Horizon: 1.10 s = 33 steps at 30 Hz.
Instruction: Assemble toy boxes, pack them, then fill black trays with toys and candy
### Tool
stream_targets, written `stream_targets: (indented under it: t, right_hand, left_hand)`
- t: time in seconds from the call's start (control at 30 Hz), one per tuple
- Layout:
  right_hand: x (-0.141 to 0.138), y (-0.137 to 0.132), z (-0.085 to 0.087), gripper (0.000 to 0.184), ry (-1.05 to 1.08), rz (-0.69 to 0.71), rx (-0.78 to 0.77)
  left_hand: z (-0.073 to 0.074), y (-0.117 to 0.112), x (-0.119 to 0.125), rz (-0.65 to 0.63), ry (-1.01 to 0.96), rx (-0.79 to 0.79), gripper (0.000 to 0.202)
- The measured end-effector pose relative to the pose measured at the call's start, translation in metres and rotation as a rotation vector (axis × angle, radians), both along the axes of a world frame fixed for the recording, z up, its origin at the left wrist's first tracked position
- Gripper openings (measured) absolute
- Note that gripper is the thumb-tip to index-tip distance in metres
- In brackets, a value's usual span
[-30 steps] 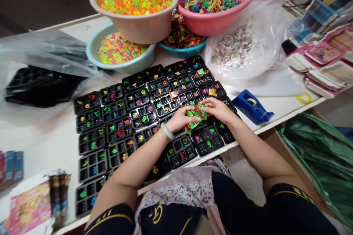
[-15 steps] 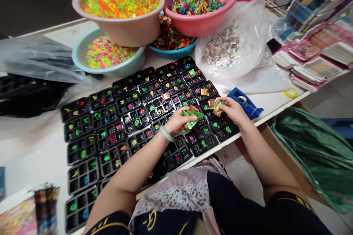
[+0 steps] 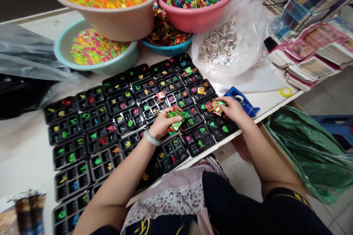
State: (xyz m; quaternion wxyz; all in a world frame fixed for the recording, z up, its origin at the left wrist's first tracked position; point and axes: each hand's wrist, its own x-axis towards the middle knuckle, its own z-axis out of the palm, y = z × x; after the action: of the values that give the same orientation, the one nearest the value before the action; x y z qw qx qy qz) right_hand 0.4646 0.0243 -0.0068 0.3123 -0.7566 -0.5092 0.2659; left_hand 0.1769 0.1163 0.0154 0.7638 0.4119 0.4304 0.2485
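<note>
Many black compartment trays point(image 3: 93, 117) cover the white table point(image 3: 24, 154), each cell holding a small coloured plastic piece. My left hand point(image 3: 161, 123) is closed on a bunch of green and red sachets point(image 3: 176, 117) above the trays near the front middle. My right hand point(image 3: 230, 108) pinches a small orange and green sachet point(image 3: 215, 106) over a tray at the right end of the rows. A few trays at the back right carry a sachet on top point(image 3: 202, 90).
Basins of coloured plastic bits stand behind: a beige one point(image 3: 110, 22), a teal one point(image 3: 96, 64), a pink one point(image 3: 197, 14), a blue bowl of sachets point(image 3: 165, 40). A clear bag of small packets point(image 3: 223, 44), a blue tape dispenser point(image 3: 242, 101) and stacked printed cards point(image 3: 311, 55) lie right.
My right hand has drawn away from the left with one sachet and moved right over the end trays. The view has shifted left and down.
</note>
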Motion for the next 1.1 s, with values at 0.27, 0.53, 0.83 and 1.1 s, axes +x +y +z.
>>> stream_targets:
  t: [0.27, 0.53, 0.83, 1.1]
  right_hand:
    - [0.002, -0.04, -0.007, 0.032, 0.362, -0.119, -0.027]
    - [0.002, -0.049, -0.013, 0.02, 0.305, -0.1, -0.037]
    - [-0.002, -0.048, -0.008, 0.024, 0.303, -0.197, 0.125]
    - [-0.044, -0.054, 0.011, 0.021, 0.437, 0.055, 0.045]
  left_hand:
    - [0.002, -0.003, -0.003, -0.002, -0.007, -0.013, 0.043]
    - [0.002, -0.006, -0.01, 0.044, 0.044, -0.004, 0.049]
    - [0.006, -0.009, -0.025, 0.105, 0.037, 0.027, 0.046]
    - [0.002, -0.018, -0.036, 0.117, 0.038, -0.008, 0.051]
